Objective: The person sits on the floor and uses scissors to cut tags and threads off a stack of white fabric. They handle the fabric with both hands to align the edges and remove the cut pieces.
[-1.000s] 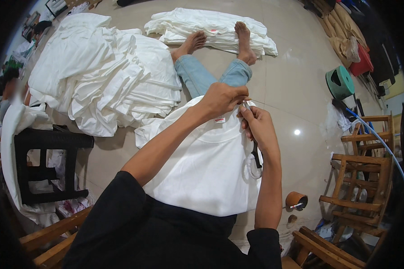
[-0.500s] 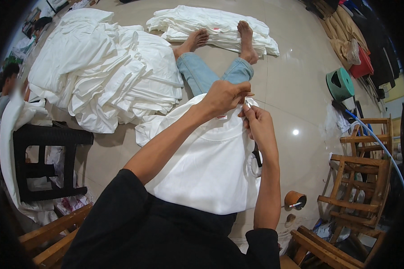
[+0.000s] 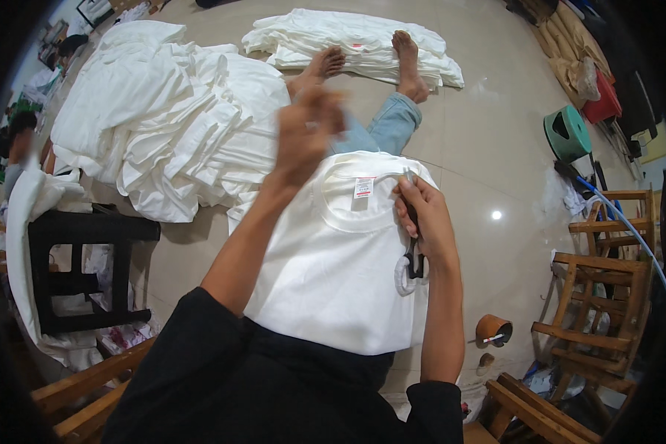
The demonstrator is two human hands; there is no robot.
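Observation:
A white T-shirt (image 3: 333, 296) lies across my lap, its round neckline facing away from me and a small label (image 3: 363, 187) showing inside the collar. My right hand (image 3: 431, 222) is closed around a pair of scissors (image 3: 417, 265) at the right of the collar. The handles, black with one loop wrapped in white, stick out below the palm, and a short metal tip shows above the fingers. My left hand (image 3: 307, 140) is raised left of the neckline, apart from the shirt; motion blur hides its fingers and anything in them.
Heaped white garments (image 3: 177, 126) lie at left, with a flatter stack (image 3: 355, 44) beyond my feet. A black plastic stool (image 3: 92, 229) stands at left. On the right are a green stool (image 3: 567, 135), wooden frames (image 3: 592, 296) and a small brown pot (image 3: 493, 330). A person sits at far left.
My left hand has swung left and up, away from the collar and my right hand. The neck label and scissors handles are now more exposed. My right hand stays almost where it was.

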